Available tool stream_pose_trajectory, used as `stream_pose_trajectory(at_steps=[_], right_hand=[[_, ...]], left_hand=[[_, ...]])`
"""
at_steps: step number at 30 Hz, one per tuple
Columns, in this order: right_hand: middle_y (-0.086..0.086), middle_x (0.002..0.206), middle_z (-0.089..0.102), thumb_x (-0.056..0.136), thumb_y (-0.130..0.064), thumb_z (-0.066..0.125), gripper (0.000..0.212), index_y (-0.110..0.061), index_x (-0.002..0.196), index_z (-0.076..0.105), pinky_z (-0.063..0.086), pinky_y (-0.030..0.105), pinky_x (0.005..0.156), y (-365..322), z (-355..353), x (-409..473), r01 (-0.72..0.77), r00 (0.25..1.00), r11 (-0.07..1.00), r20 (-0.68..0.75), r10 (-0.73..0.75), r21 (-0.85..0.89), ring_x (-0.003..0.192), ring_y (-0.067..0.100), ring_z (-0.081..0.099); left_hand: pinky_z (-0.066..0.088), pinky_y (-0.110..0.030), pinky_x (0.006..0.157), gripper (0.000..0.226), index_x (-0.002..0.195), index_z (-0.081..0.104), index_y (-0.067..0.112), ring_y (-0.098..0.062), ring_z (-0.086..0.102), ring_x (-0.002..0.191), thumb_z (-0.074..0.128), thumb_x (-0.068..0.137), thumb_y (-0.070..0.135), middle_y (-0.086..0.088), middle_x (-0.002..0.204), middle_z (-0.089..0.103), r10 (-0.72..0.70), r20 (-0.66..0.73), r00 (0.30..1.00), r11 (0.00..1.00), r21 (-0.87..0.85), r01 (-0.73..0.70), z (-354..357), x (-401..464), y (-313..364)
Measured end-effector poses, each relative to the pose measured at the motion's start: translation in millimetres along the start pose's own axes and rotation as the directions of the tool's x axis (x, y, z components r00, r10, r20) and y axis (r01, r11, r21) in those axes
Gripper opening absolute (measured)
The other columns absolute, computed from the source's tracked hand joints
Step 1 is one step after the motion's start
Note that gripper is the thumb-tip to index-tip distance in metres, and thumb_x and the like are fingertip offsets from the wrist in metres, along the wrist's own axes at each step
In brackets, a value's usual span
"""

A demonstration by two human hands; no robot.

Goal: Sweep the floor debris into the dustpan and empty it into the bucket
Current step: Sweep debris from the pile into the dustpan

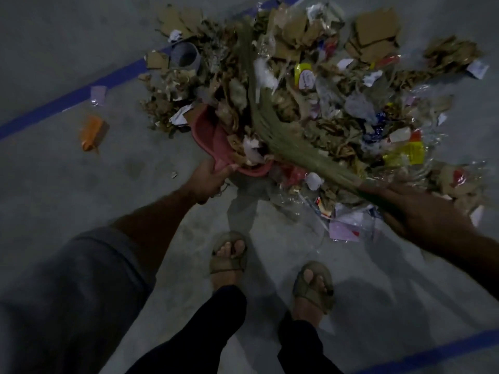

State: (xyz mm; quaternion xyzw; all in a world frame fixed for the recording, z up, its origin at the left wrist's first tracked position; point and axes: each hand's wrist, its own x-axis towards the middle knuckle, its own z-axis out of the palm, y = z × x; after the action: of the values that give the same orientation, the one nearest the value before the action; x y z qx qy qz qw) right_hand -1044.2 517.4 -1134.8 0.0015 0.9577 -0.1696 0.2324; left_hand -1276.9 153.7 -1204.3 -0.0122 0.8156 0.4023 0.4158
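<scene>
Pink dustpan [213, 139] gripped by my left hand [205, 182]; my right hand [421, 211] clutches the broom [272, 125] across the debris [337, 103] between them.

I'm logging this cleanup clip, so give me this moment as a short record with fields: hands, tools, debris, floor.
left hand: left hand grips the pink dustpan by its handle
right hand: right hand grips the broom near its handle end
dustpan: partly filled with scraps
debris: pile of cardboard, paper and plastic
strays: orange scrap apart from the pile
floor: grey, blue tape line
bucket: not in view
</scene>
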Motion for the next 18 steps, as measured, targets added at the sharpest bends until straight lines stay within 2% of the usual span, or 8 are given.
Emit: stream_pose_trajectory(at_steps=[2, 4, 7, 9, 11, 13, 16, 18], right_hand=[[0.007, 0.112, 0.062, 0.089, -0.016, 0.065, 0.070, -0.040, 0.149, 0.038, 0.051, 0.034, 0.049, -18.4, -0.2, -32.7, -0.078, 0.997, 0.995, -0.002, 0.078, 0.067, 0.077, 0.023, 0.061], [0.001, 0.107, 0.061, 0.089, -0.019, 0.066, 0.073, -0.044, 0.149, 0.034, 0.046, 0.030, 0.048, -40.5, -5.1, -65.4, -0.165, 0.986, 0.980, 0.021, 0.164, 0.112, 0.071, 0.017, 0.057], [-0.012, 0.101, 0.049, 0.094, -0.028, 0.060, 0.070, -0.051, 0.150, 0.025, 0.038, 0.018, 0.048, -77.6, -30.8, -108.5, -0.272, 0.960, 0.953, 0.105, 0.259, 0.134, 0.065, 0.004, 0.046], [-0.012, 0.102, 0.051, 0.093, -0.028, 0.063, 0.068, -0.050, 0.147, 0.029, 0.035, 0.017, 0.047, -101.4, -51.4, -138.0, -0.321, 0.943, 0.934, 0.145, 0.300, 0.156, 0.064, 0.003, 0.046], [-0.008, 0.100, 0.055, 0.087, -0.023, 0.070, 0.073, -0.051, 0.142, 0.031, 0.039, 0.021, 0.045, -123.9, -74.6, -169.9, -0.331, 0.939, 0.919, 0.165, 0.300, 0.213, 0.063, 0.008, 0.050], [-0.011, 0.103, 0.053, 0.088, -0.024, 0.068, 0.074, -0.053, 0.143, 0.027, 0.045, 0.024, 0.048, -144.9, -108.2, -202.1, -0.329, 0.941, 0.917, 0.161, 0.298, 0.225, 0.068, 0.008, 0.054], [-0.010, 0.101, 0.052, 0.084, -0.022, 0.073, 0.075, -0.043, 0.145, 0.036, 0.038, 0.017, 0.044, -179.0, -164.9, -249.8, -0.310, 0.950, 0.913, 0.114, 0.289, 0.266, 0.063, 0.006, 0.056], [-0.007, 0.097, 0.052, 0.080, -0.019, 0.078, 0.080, -0.037, 0.146, 0.036, 0.036, 0.020, 0.039, -200.9, -199.8, -281.7, -0.290, 0.957, 0.921, 0.061, 0.285, 0.261, 0.056, 0.008, 0.054]], left_hand=[[0.032, -0.021, 0.037, 0.030, 0.075, 0.049, 0.018, -0.009, 0.038, 0.036, 0.061, 0.101, 0.026, 0.000, 0.052, 0.042, 0.022, -0.012, 1.000, 0.999, -0.044, -0.023, 2.4, -21.0, 2.7], [0.032, -0.022, 0.037, 0.030, 0.075, 0.048, 0.021, -0.007, 0.038, 0.037, 0.062, 0.100, 0.024, 0.005, 0.051, 0.042, 0.026, -0.031, 0.999, 0.996, -0.085, -0.029, 2.2, -43.1, 10.4], [0.034, -0.020, 0.039, 0.032, 0.073, 0.045, 0.022, -0.003, 0.039, 0.040, 0.063, 0.100, 0.026, 0.003, 0.057, 0.043, 0.055, -0.062, 0.997, 0.993, -0.097, -0.061, -5.0, -85.6, 34.5], [0.036, -0.014, 0.044, 0.032, 0.073, 0.046, 0.026, 0.002, 0.043, 0.042, 0.063, 0.100, 0.025, 0.014, 0.054, 0.049, 0.082, -0.093, 0.992, 0.988, -0.120, -0.093, -11.9, -120.5, 57.0], [0.038, -0.010, 0.047, 0.029, 0.075, 0.048, 0.030, 0.004, 0.048, 0.045, 0.063, 0.100, 0.023, 0.020, 0.052, 0.054, 0.090, -0.128, 0.988, 0.983, -0.147, -0.109, -20.6, -159.6, 83.6], [0.038, -0.017, 0.044, 0.031, 0.073, 0.047, 0.026, 0.001, 0.046, 0.043, 0.064, 0.099, 0.025, 0.016, 0.050, 0.051, 0.095, -0.143, 0.985, 0.978, -0.169, -0.119, -29.9, -200.8, 111.1], [0.036, -0.023, 0.042, 0.034, 0.071, 0.045, 0.024, -0.006, 0.043, 0.041, 0.065, 0.099, 0.028, 0.012, 0.050, 0.045, 0.099, -0.154, 0.983, 0.968, -0.214, -0.132, -47.1, -268.9, 159.7], [0.034, -0.022, 0.042, 0.036, 0.070, 0.043, 0.025, -0.004, 0.039, 0.042, 0.064, 0.099, 0.026, 0.014, 0.051, 0.042, 0.124, -0.164, 0.979, 0.953, -0.254, -0.164, -57.3, -314.2, 194.3]])
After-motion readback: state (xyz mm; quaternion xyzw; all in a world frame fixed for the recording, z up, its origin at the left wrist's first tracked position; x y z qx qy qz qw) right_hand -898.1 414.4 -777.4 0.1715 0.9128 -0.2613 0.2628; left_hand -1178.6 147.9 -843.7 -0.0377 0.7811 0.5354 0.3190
